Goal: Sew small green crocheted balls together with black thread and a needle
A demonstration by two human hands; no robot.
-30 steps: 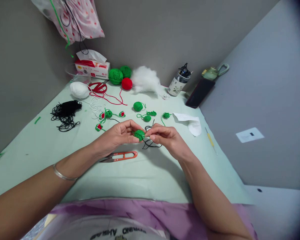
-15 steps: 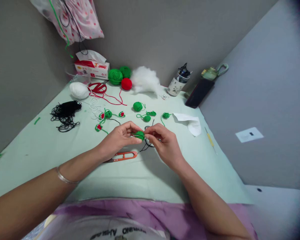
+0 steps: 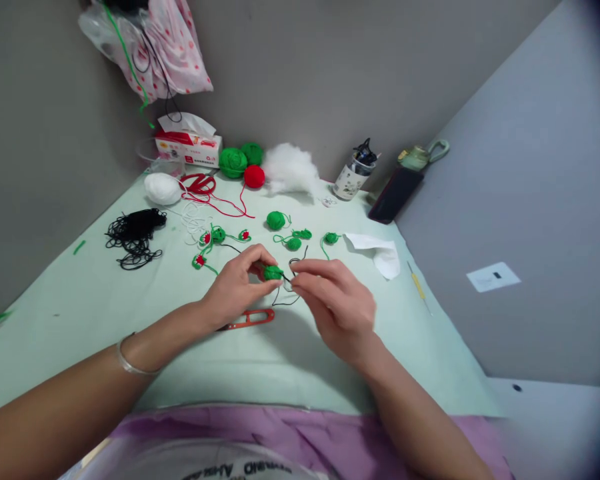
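Between the thumb and fingers of my left hand (image 3: pixel 240 285) is a small green crocheted piece (image 3: pixel 273 273). My right hand (image 3: pixel 335 303) is just right of it, thumb and fingertips pinched on black yarn (image 3: pixel 287 279) that runs out of the piece. A needle, if there is one in the pinch, is too small to make out. Loose black yarn trails on the table below and behind my fingers. Orange-handled thread snips (image 3: pixel 253 319) lie under my left wrist, their blades partly hidden.
Several small green crocheted pieces (image 3: pixel 293 244), some with red parts, lie beyond my hands. Behind are yarn balls (image 3: pixel 233 163), white stuffing (image 3: pixel 291 172), a tissue box (image 3: pixel 200 150), a pen jar (image 3: pixel 351 179) and a phone (image 3: pixel 396 195). Black yarn (image 3: pixel 136 233) lies left, a crochet hook (image 3: pixel 419 285) right.
My right hand has moved a little right and down, away from the green piece, drawing black yarn out between them. My left hand keeps hold of the piece. The view has shifted slightly.
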